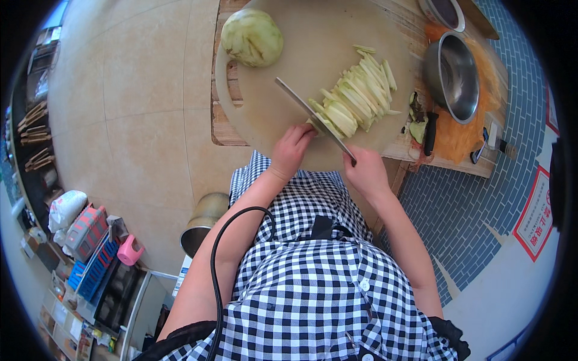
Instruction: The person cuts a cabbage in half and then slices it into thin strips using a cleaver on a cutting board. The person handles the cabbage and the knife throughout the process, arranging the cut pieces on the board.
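Note:
My right hand [366, 173] grips the handle of a kitchen knife [311, 115], whose blade lies slantwise over the near part of a round plastic cutting board [280, 108]. Just left of the blade, the bent fingers of my left hand [291, 146] press on a small pale piece of vegetable, mostly hidden by the fingers. Right of the blade, pale green strips of cut vegetable [356, 99] lie in an overlapping row. A large round, pale green vegetable [252, 38] rests at the board's far left, beside its handle slot.
Right of the board are green peelings [418, 128], a black-handled tool [431, 134], and a metal bowl [452, 77] on an orange plastic bag [456, 140]. Another bowl [445, 13] stands at the far right. On the floor at left are a metal pot [205, 221] and baskets [92, 270].

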The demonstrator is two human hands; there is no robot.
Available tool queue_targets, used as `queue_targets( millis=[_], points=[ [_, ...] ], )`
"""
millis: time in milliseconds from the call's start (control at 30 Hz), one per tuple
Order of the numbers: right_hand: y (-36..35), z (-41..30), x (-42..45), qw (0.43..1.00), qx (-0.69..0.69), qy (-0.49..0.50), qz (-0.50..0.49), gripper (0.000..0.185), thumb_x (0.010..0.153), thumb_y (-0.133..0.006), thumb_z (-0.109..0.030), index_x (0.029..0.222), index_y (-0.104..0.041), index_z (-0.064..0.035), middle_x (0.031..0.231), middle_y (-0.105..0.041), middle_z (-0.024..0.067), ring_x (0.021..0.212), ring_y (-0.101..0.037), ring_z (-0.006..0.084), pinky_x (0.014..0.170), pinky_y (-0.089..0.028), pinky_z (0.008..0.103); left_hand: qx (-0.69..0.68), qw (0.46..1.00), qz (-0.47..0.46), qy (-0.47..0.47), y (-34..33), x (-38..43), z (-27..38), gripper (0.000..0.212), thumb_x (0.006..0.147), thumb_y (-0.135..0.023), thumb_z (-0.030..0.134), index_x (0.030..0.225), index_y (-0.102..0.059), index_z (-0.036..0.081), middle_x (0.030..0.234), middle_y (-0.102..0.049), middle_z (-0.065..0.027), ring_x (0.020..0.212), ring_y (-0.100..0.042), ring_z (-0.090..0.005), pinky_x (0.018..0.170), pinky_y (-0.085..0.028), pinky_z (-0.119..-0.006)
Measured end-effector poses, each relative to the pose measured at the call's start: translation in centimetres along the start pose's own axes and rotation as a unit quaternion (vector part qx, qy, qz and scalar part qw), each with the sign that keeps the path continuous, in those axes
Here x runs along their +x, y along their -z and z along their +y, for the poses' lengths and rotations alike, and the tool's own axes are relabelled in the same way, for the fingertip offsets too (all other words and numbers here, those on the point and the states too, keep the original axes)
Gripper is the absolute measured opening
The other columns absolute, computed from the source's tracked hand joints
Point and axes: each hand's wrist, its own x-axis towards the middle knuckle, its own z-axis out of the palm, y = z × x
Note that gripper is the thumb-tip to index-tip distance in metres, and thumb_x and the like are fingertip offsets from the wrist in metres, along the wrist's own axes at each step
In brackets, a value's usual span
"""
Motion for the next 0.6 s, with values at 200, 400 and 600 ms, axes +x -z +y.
queue_targets(
  millis=[200,400,600],
  points=[
    [-1.5,0.6,0.0,1.0,-0.026,-0.004,0.007,0.017,0.076,-0.049,-0.012,0.087,-0.061,-0.0064,0.069,-0.058,0.019,0.066,-0.057,0.036,0.06,-0.046,0.044,-0.027,1.0,-0.006,0.008,0.2,0.1,0.0,0.022,0.067,-0.051,0.003,0.088,-0.058,0.001,0.093,-0.055,-0.0066,0.082,-0.054,-0.0217,0.069,-0.047,-0.028],
    [0.1,0.2,-0.9,0.999,-0.03,-0.001,-0.014,0.016,0.077,-0.05,-0.013,0.087,-0.062,-0.0067,0.071,-0.059,0.0185,0.066,-0.057,0.0361,0.061,-0.046,0.0436,-0.029,1.0,0.005,0.009,0.2,0.0,-0.1,0.021,0.067,-0.051,0.003,0.087,-0.057,0.001,0.094,-0.055,-0.0071,0.083,-0.054,-0.0229,0.069,-0.047,-0.029],
    [-1.8,0.7,0.3,1.0,0.003,-0.01,0.005,0.016,0.077,-0.05,-0.013,0.087,-0.062,-0.0073,0.07,-0.059,0.0186,0.066,-0.057,0.0362,0.061,-0.046,0.0433,-0.043,0.999,-0.017,0.0,0.2,0.0,-0.4,0.021,0.066,-0.052,0.003,0.087,-0.058,0.001,0.094,-0.055,-0.0075,0.083,-0.053,-0.0231,0.07,-0.047,-0.029]
  ],
)
